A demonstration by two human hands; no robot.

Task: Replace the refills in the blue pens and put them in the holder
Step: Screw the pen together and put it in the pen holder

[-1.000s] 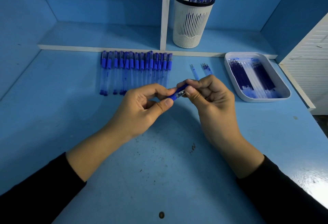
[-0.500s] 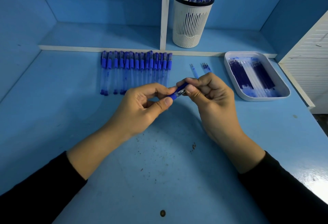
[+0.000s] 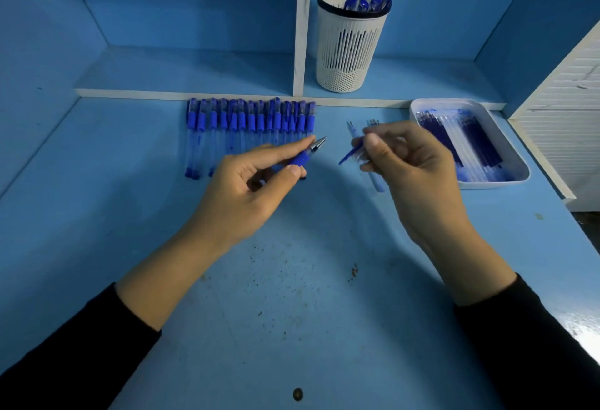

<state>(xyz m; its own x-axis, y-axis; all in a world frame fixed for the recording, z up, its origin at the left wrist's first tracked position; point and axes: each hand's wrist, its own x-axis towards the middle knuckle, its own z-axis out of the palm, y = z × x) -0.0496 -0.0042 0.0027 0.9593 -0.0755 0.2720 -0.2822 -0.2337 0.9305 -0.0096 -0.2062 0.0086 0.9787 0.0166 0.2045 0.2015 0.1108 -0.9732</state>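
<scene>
Above the middle of the scuffed blue tabletop (image 3: 292,279) the two hands are now apart, while half a second ago they were joined on one pen and twisting it. The left hand (image 3: 253,188) pinches between thumb and fingers the short front piece (image 3: 303,157) with blue rubber grip and silver metal tip, and the tip points away to the right. The right hand (image 3: 412,169) has moved toward the white plastic tray (image 3: 519,162) of new dark blue refills (image 3: 454,143). Its fingers are curled around a thin blue part (image 3: 350,153) that sticks out to the left. I think this is the barrel with the old refill, but the fingers hide most of it and I cannot tell for sure. So the pen is opened, and the unscrewing looks finished. For this pen it remains, in my judgement, to lay the old refill by the loose used refills (image 3: 352,127), take a new one, close the pen, and drop it in the white slotted holder (image 3: 352,42) on the shelf. The row of capped blue pens (image 3: 250,127) waits at the shelf edge.
</scene>
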